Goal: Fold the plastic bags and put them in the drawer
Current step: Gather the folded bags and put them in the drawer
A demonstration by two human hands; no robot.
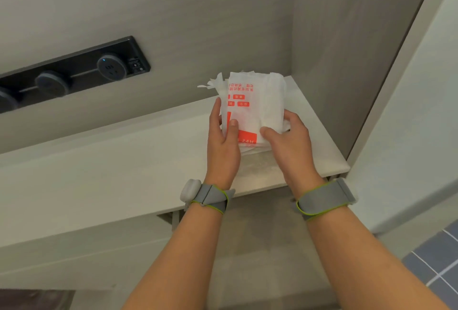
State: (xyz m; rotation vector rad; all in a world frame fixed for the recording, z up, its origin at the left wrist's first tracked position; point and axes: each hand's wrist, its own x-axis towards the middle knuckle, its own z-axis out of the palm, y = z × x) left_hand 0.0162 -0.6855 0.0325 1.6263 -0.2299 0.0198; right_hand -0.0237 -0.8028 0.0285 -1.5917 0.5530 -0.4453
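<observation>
Off to the left of the fingers, a dark socket rail (pixel 74 71) runs along the wall, well clear of the work and idle; nearer in, the pale counter (pixel 124 156) stretches toward the hands and serves as the folding surface; now the left hand (pixel 223 141), strap on the wrist, comes in on the bag's left edge, fingers held together and flat along that side, thumb laid across the front over the red print, pinching the layers so the fold cannot spring open; between the two hands stands the white plastic bag (pixel 255 109), already a narrow upright packet, its lower end down by the counter and its loose handle ends poking up past the fingertips at the top left; then the right hand (pixel 287 138) closes on the right edge, thumb pressing the front near the lower corner, the other fingers curled round behind where they cannot be seen, apparently squeezing the packet tighter; judging by the shape, the folding is well along; the drawer is not clearly in view, so stowing looks like the step to come.
</observation>
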